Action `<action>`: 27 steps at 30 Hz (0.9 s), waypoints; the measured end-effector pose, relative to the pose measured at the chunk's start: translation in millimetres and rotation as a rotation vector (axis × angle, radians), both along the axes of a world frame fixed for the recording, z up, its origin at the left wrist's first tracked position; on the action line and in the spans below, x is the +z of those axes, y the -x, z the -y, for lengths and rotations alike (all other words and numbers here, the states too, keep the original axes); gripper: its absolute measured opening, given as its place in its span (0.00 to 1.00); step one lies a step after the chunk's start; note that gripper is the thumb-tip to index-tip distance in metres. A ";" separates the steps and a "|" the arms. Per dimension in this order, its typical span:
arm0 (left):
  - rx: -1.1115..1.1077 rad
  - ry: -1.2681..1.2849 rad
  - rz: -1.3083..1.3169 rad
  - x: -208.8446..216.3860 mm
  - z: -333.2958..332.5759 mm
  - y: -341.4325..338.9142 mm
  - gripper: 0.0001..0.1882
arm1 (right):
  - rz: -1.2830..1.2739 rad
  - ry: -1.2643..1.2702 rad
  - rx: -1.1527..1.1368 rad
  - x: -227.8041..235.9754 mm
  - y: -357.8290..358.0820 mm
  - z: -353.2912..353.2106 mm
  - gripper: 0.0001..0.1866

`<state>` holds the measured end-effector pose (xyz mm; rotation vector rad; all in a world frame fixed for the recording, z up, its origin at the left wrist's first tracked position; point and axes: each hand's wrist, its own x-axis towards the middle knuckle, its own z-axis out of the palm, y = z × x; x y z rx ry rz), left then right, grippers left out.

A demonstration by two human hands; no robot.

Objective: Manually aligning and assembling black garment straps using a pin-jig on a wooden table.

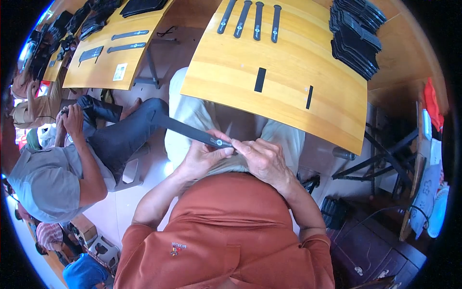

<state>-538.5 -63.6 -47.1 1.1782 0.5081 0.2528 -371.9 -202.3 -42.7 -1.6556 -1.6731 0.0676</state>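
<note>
In front of my belly, over my lap, my left hand [204, 156] pinches a long black strap [187, 131] near its near end, where a small round white mark shows. The strap's other end reaches up and left, past the edge of my thigh. My right hand [262, 156] is closed, its fingertips pressed at the strap's near end beside my left thumb. A thin, pale pointed thing [229, 128] sticks up between my hands; its kind and which hand has it cannot be told.
On the wooden table [211, 67] ahead lie several black straps [258, 21] in a row, a black strip [260, 79], a narrower strip [309, 97] and stacked black pieces [356, 41]. A seated person [57, 168] works at left, near another table [103, 72]. Folding table legs [380, 159] stand right.
</note>
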 end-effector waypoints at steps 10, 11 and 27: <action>0.099 -0.016 0.026 8.3 12.0 -9.9 0.14 | -0.053 -0.022 -0.017 1.5 2.8 0.4 0.21; 0.099 -0.019 0.030 8.9 13.6 -9.1 0.14 | -0.077 -0.016 -0.026 2.5 3.7 0.6 0.21; -0.500 -0.595 -0.148 35.8 -15.2 0.9 0.14 | 0.434 0.266 0.340 45.1 -16.9 13.8 0.19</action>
